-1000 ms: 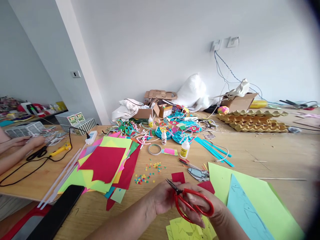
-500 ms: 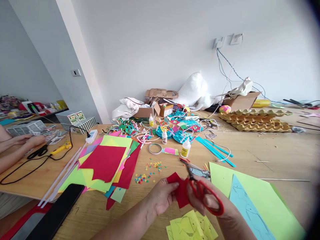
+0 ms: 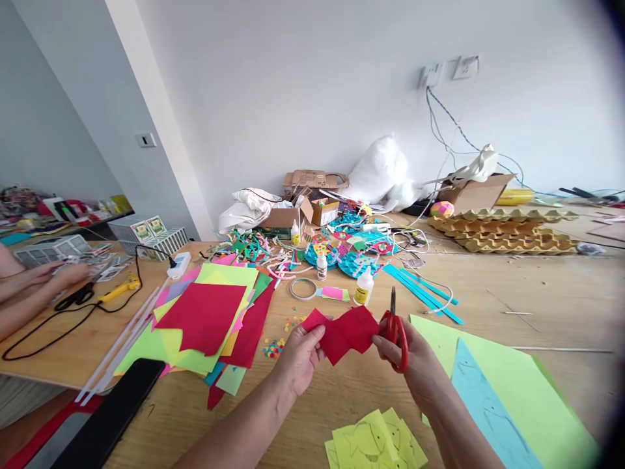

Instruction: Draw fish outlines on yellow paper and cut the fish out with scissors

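Note:
A piece of red paper [image 3: 349, 333] is stretched out above the table, with a fold or overlap near its middle. My left hand [image 3: 303, 355] is closed on its left end, thumb on top. My right hand [image 3: 407, 358] holds red-handled scissors [image 3: 396, 335], their blades pointing up and away from the paper. The thumb of that hand reaches the paper's right edge; whether it pinches it is hard to tell. Below, near the table's front edge, lie yellow paper pieces [image 3: 364, 443] with fish drawn on them. Blue paper [image 3: 481, 397] with fish outlines lies right of my right hand.
Colored paper sheets [image 3: 205, 316] are stacked at left, beside a black phone-like slab [image 3: 112, 413]. Ahead stand a glue bottle [image 3: 363, 288], a tape roll [image 3: 303, 289] and paper confetti [image 3: 274, 348]. Egg trays [image 3: 508, 234] sit back right. Another person's hands [image 3: 53, 280] are at far left.
Both hands have drawn apart, spreading the red paper wider and lifting it slightly. The scissors have swung from pointing at the paper to pointing upward, off to its right.

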The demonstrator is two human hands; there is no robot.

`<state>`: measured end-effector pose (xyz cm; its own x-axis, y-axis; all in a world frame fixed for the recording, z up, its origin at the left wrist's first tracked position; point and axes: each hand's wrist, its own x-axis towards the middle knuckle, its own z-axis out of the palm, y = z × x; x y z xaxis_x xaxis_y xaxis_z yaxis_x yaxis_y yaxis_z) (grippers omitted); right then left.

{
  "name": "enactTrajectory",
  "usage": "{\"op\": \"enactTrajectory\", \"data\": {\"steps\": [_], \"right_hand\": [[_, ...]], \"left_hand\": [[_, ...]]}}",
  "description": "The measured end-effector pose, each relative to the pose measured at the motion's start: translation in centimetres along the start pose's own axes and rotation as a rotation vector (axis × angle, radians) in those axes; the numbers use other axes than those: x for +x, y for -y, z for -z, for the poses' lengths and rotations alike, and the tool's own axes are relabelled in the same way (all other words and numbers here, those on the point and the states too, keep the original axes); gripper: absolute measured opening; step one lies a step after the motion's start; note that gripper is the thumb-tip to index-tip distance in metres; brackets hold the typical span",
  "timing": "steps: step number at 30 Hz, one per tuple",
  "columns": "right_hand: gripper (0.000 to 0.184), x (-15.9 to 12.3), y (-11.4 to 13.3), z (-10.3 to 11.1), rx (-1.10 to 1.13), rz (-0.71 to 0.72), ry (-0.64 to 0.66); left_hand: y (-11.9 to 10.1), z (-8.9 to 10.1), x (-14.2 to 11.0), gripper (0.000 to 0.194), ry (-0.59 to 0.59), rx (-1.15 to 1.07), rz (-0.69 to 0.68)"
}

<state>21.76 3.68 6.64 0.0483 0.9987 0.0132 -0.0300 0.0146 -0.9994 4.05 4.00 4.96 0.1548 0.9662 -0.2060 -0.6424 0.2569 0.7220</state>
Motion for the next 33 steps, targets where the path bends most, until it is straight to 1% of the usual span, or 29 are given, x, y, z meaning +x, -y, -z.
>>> {"op": "enactTrajectory", "data": {"steps": [2, 4, 6, 8, 11, 14, 16, 21, 24, 27, 29, 31, 33], "right_hand": [[0.031, 0.1, -0.1, -0.1, -0.009, 0.001, -0.026], [0.031, 0.3, -0.1, 0.1, -0.021, -0.005, -0.032], [0.030, 0.4, -0.1, 0.4, -0.036, -0.017, -0.010], [0.029, 0.4, -0.1, 0.5, -0.053, -0.030, 0.031], [0.028, 0.3, 0.0, 0.4, -0.071, -0.036, 0.088], [0.028, 0.3, 0.0, 0.3, -0.085, -0.035, 0.118], [0.028, 0.3, 0.0, 0.4, -0.093, -0.034, 0.127], [0.026, 0.3, 0.2, 0.5, -0.102, -0.036, 0.131], [0.026, 0.0, 0.3, 0.3, -0.095, -0.042, 0.141], [0.028, -0.1, 0.4, 0.1, -0.081, -0.042, 0.162], [0.028, -0.1, 0.3, -0.1, -0.071, -0.037, 0.172], [0.029, -0.2, 0.4, -0.2, -0.065, -0.030, 0.179], [0.029, -0.2, 0.5, -0.4, -0.063, -0.026, 0.185]], "left_hand": [[0.0, 0.2, 0.0, 0.039, 0.045, 0.066, 0.005], [-0.3, 0.4, 0.1, 0.040, 0.104, 0.197, -0.021], [-0.9, 0.7, 0.5, 0.038, 0.133, 0.324, -0.058], [-1.5, 0.8, 0.9, 0.032, 0.131, 0.398, -0.066], [-2.2, 0.8, 1.1, 0.028, 0.177, 0.466, -0.014], [-2.9, 0.7, 1.1, 0.036, 0.221, 0.504, 0.025], [-3.5, 0.7, 1.0, 0.043, 0.208, 0.514, 0.015], [-4.8, 0.8, 0.8, 0.042, 0.201, 0.507, -0.010], [-4.4, 0.6, 0.5, 0.044, 0.224, 0.525, 0.008], [-3.3, 0.3, 0.3, 0.041, 0.296, 0.570, 0.067], [-2.7, 0.2, 0.4, 0.038, 0.323, 0.597, 0.108], [-2.3, 0.2, 0.5, 0.036, 0.311, 0.622, 0.123], [-2.0, 0.2, 0.6, 0.035, 0.290, 0.641, 0.110]]}}
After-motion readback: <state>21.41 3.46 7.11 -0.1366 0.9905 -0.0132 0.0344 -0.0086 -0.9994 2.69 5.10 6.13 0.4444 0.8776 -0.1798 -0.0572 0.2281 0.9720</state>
